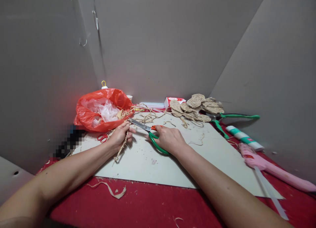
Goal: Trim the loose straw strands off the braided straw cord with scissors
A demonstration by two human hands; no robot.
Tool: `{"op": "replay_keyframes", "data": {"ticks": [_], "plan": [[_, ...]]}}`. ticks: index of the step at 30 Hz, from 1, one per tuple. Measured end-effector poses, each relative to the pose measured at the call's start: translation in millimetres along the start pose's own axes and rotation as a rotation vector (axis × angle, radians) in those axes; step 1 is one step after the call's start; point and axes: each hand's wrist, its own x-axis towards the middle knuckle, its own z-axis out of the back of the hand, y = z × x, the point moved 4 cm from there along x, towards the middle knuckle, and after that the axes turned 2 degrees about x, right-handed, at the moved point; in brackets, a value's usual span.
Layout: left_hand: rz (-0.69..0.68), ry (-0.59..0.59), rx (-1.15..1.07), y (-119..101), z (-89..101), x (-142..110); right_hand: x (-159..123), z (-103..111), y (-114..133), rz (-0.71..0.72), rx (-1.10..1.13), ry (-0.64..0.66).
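My left hand [120, 136] is closed around a braided straw cord [121, 151], whose frayed end hangs below the fingers over the white board [148, 168]. In my right hand [170, 139] is a pair of scissors [141, 124] with green and orange handles. Its blades point left, and their tips reach the fingertips of my left hand, at the cord. Whether the blades touch the cord cannot be made out. More straw cord [148, 116] lies in loose loops behind the hands.
An orange plastic bag [84, 121] holds white plastic and straw scraps. Small red-handled scissors [102, 138] lie beside it. Coiled straw pieces [196, 101], a red-white box [170, 100], green-handled pliers [222, 122], a green-white tube [244, 138] and a pink glue gun [269, 168] line the right. Grey walls enclose the back.
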Motion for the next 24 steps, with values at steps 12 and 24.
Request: {"op": "replay_keyframes", "data": {"ticks": [12,24], "plan": [[0.003,-0.016,-0.001,-0.2,1.9,0.7,-1.7,1.8,-0.8,0.012,0.043,-0.006],[-0.132,0.154,0.193,3.5,-12.8,-8.5,-5.5,8.2,17.7,-0.214,1.441,-0.030]]}}
